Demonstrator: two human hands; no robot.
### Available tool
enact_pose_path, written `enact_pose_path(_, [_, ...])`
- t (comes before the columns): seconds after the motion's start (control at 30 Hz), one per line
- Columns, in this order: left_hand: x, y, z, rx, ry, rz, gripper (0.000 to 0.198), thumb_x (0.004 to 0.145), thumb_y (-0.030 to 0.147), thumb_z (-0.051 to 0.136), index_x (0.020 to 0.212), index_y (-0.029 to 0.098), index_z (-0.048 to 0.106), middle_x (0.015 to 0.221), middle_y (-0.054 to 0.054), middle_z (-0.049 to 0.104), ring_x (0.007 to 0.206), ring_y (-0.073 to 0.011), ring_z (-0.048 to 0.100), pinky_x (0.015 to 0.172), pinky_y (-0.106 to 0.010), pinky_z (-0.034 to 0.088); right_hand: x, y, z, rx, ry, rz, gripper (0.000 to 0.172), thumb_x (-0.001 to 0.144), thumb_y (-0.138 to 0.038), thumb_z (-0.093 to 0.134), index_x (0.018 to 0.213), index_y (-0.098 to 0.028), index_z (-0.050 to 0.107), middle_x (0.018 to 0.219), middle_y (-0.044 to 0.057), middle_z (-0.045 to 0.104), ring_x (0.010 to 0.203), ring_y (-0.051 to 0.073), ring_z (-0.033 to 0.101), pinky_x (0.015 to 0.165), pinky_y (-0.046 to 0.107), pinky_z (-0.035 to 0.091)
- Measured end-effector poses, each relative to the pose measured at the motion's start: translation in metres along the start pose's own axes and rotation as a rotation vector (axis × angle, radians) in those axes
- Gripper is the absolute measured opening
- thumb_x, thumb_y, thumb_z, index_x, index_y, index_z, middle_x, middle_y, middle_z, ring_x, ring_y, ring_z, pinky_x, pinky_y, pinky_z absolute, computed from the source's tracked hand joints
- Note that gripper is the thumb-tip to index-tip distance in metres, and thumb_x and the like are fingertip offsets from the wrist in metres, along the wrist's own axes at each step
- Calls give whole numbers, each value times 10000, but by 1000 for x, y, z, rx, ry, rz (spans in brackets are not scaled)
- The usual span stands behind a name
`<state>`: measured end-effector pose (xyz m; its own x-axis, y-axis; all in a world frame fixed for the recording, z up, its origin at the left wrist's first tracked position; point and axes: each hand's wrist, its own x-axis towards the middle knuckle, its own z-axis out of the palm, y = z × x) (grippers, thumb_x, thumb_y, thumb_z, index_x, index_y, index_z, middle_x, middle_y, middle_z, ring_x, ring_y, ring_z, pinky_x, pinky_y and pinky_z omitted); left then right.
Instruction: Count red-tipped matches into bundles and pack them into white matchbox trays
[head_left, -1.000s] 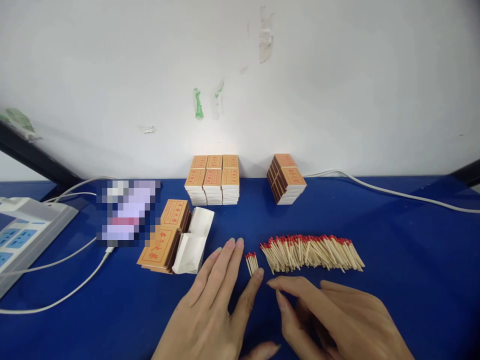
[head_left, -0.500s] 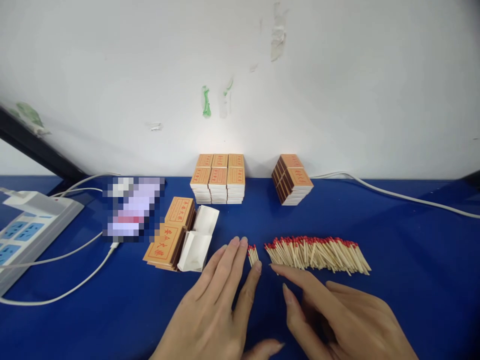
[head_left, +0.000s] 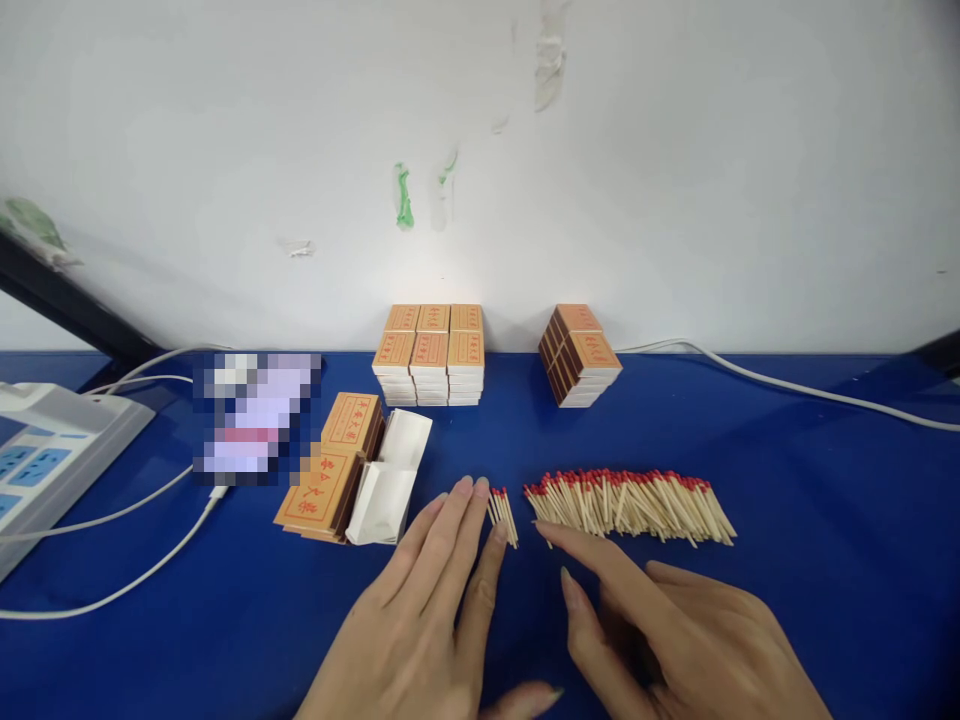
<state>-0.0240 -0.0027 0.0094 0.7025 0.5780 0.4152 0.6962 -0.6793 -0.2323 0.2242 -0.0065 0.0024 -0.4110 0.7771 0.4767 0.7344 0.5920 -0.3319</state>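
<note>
My left hand (head_left: 427, 610) lies flat on the blue table (head_left: 787, 600), fingers stretched out, its index fingertip touching a small bundle of red-tipped matches (head_left: 502, 513). My right hand (head_left: 675, 640) rests beside it, index finger extended, its tip at the left end of a long row of matches (head_left: 630, 505), other fingers curled under. Neither hand holds anything I can see. Left of my left hand lie orange matchbox sleeves (head_left: 330, 470) and white inner trays (head_left: 390, 480).
Two stacks of orange matchboxes (head_left: 429, 355) (head_left: 579, 355) stand against the white wall. A white power strip (head_left: 52, 450) and white cables (head_left: 112, 590) lie at the left, next to a blurred object (head_left: 251, 415). Another white cable (head_left: 787, 385) runs along the back right.
My left hand's fingers have shifted slightly around the small bundle of matches. My right index finger has slid up to the left end of the long row.
</note>
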Motion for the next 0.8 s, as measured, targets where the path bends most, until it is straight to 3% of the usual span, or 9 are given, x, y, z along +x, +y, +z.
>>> enact_pose_path(0.2, [-1,2,1,19,-5,-18,779,1190,647,370,1493,-18,643,1584,-259,629,1523,-379,578,1229,-454,447,3,0,1,-27,-19,-23,400,1115,-198,587,1511,-143,605,595,-124,642,429,93,611,503,259,492])
enact_pose_path(0.37, [1,3,3,7,-9,-12,772,1195,615,373,1479,-53,637,1562,-280,638,1503,-398,600,1242,-468,424,7,-3,1,-104,-2,-54,331,1122,-177,497,1408,-121,653,583,-109,654,404,107,613,477,272,490])
enact_pose_path(0.8, [3,3,4,-12,0,-31,706,1201,546,406,1480,-64,627,1559,-271,644,1500,-379,609,1241,-461,450,8,-8,0,-116,16,-46,336,1141,-189,460,1398,-116,664,587,-98,674,409,108,630,494,263,505])
